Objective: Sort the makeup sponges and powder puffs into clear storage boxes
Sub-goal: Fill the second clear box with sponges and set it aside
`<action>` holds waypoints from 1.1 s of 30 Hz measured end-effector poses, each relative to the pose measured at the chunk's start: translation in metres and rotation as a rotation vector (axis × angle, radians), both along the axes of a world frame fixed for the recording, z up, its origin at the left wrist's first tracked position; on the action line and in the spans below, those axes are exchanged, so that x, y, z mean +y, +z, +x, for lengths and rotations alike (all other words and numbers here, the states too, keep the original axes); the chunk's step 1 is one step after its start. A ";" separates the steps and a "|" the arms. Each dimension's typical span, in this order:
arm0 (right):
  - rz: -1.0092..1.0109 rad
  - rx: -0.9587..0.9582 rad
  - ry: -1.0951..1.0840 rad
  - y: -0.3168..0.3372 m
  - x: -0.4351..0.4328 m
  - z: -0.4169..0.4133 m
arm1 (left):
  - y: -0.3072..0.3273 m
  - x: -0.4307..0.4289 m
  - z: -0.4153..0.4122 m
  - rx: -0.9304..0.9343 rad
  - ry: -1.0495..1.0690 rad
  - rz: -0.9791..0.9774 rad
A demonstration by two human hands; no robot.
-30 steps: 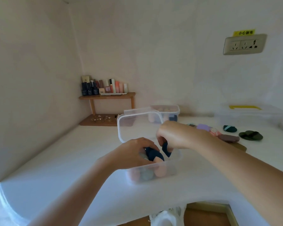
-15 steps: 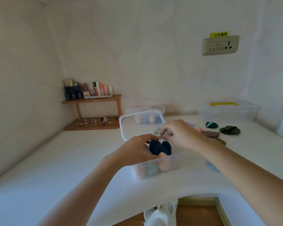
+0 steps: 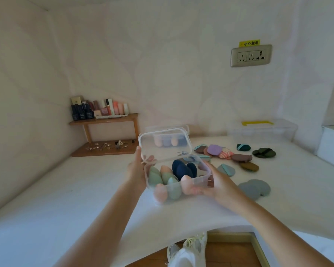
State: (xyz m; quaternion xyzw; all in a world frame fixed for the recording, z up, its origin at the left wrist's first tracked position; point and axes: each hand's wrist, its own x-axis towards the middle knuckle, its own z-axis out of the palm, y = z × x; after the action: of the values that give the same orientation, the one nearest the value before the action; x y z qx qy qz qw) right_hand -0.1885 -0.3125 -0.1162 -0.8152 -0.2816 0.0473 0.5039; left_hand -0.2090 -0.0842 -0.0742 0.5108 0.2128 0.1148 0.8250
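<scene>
A: Hands?
B: Both holding. The left hand (image 3: pixel 136 170) grips the left wall of the clear plastic box with raised lid (image 3: pixel 205 174), and the right hand (image 3: pixel 216 183) cups its right corner.
A: Contents?
B: It holds green, peach, navy egg-shaped sponges (image 3: pixel 181 170). Flat round powder puffs (image 3: pixel 241 158) lie on the white table (image 3: pixel 66 199), right of the box.

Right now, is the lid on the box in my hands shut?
No, the lid stands raised behind the clear box, leaving the sponges inside uncovered.
</scene>
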 end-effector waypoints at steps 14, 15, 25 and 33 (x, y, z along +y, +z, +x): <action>0.126 -0.031 -0.158 -0.001 0.002 -0.001 | 0.002 0.011 -0.015 -0.168 -0.368 0.806; 0.140 -0.048 -0.143 0.000 0.001 -0.003 | 0.007 0.011 -0.017 -0.138 -0.395 1.007; 0.032 -0.145 -0.025 0.001 -0.003 -0.007 | 0.028 -0.031 -0.017 0.270 -0.721 1.877; 0.057 -0.168 0.027 0.003 -0.011 -0.004 | 0.022 -0.033 -0.009 0.207 -0.665 1.930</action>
State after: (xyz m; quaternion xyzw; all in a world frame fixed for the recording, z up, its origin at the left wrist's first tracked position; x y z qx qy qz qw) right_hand -0.1929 -0.3232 -0.1131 -0.7977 -0.3351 -0.0225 0.5009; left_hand -0.2178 -0.1173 -0.0522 0.9973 -0.0524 -0.0423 0.0302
